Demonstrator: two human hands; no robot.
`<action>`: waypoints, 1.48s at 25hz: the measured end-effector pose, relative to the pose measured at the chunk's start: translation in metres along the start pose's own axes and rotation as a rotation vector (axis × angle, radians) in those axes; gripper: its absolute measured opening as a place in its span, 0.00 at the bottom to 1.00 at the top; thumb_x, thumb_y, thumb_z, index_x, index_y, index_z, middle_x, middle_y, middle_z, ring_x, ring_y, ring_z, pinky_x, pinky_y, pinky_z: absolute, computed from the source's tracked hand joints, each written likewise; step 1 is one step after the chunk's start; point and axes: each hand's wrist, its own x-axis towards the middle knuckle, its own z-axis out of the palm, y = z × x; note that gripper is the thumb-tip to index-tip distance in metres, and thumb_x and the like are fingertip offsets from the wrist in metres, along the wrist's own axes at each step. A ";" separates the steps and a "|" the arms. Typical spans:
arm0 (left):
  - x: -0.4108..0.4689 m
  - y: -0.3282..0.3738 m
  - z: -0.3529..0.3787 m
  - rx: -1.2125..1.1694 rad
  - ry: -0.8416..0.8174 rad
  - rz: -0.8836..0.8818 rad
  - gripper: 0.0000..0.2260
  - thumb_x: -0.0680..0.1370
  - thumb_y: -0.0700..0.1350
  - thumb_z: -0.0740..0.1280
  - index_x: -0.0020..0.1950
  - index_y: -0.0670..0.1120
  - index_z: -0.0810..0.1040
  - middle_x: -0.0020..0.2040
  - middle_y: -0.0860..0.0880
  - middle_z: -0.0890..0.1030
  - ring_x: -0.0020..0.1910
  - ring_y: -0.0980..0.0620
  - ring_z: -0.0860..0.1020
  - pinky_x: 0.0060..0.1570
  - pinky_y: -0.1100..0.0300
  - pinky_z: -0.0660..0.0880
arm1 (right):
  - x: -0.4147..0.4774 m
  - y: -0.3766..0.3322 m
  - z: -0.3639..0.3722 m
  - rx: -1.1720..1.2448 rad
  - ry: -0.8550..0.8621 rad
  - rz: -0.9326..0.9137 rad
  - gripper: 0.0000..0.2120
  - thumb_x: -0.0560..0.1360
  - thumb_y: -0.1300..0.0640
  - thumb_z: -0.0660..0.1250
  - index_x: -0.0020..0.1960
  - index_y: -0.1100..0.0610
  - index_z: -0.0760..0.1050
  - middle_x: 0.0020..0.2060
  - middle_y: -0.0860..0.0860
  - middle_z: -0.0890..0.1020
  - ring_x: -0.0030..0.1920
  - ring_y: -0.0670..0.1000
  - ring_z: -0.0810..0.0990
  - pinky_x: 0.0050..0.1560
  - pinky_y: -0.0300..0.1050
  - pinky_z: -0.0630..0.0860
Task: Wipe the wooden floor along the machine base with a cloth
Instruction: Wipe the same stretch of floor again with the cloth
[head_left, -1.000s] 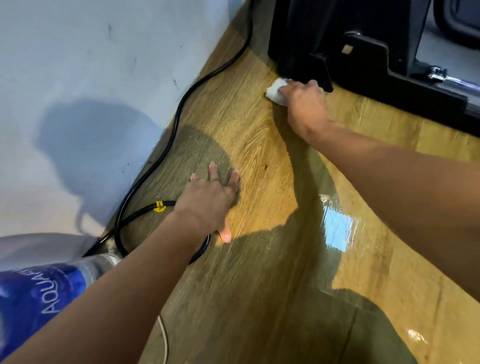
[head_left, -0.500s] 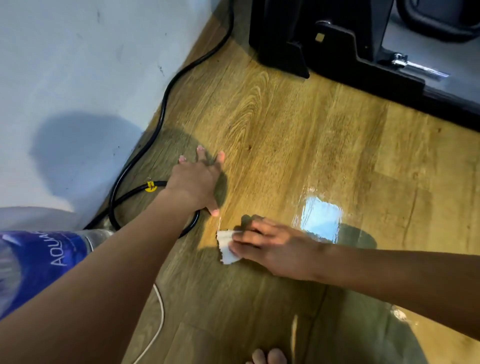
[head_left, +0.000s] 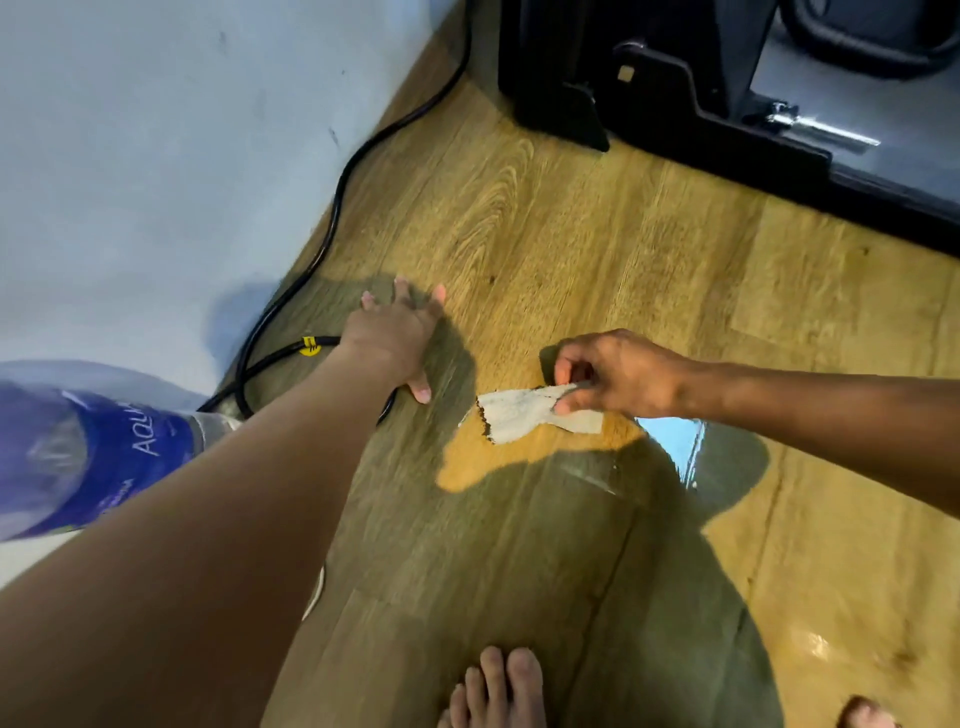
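Right hand (head_left: 621, 376) lifted just off the wooden floor (head_left: 597, 234), thumb and fingertips pinched on one corner of the cloth (head_left: 524, 415). Cloth small, whitish, opened out and hanging from that pinch, with a dark soiled line along its left edge (dirt, by the look of it). Underneath it, a sunlit patch of floor, roughly mid-floor and well apart from the machine base (head_left: 675, 104), which stands black at the far right edge. Left hand (head_left: 400, 338) flat on the floor, fingers spread, palm down, gripping nothing. Just beside its wrist, a black cable (head_left: 332, 223) running along the foot of the pale wall (head_left: 156, 156), bound with a yellow tie (head_left: 310, 345). At the left edge, a clear water bottle (head_left: 78, 457) with a blue label, lying near the wall. Wet sheen on the boards below the right forearm. Bare toes (head_left: 498, 686) at the near edge.
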 end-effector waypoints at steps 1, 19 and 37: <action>-0.004 0.004 -0.003 0.026 0.010 -0.013 0.58 0.65 0.54 0.78 0.78 0.52 0.38 0.78 0.42 0.43 0.75 0.36 0.50 0.66 0.41 0.64 | 0.000 -0.001 -0.003 0.061 -0.013 0.044 0.11 0.69 0.48 0.74 0.47 0.52 0.78 0.41 0.46 0.80 0.42 0.48 0.78 0.43 0.45 0.75; -0.027 0.077 -0.064 -0.995 0.372 0.254 0.11 0.71 0.38 0.73 0.48 0.52 0.79 0.43 0.52 0.77 0.40 0.55 0.75 0.37 0.65 0.69 | -0.027 0.043 -0.059 0.321 0.474 -0.070 0.07 0.76 0.53 0.66 0.50 0.54 0.80 0.40 0.43 0.81 0.39 0.36 0.77 0.38 0.28 0.71; -0.020 0.130 -0.017 -0.351 0.504 0.218 0.13 0.74 0.52 0.71 0.56 0.51 0.74 0.55 0.51 0.78 0.52 0.48 0.78 0.45 0.56 0.71 | -0.027 0.050 -0.038 -0.272 0.165 0.025 0.05 0.76 0.52 0.66 0.52 0.50 0.74 0.46 0.48 0.75 0.46 0.48 0.75 0.49 0.51 0.77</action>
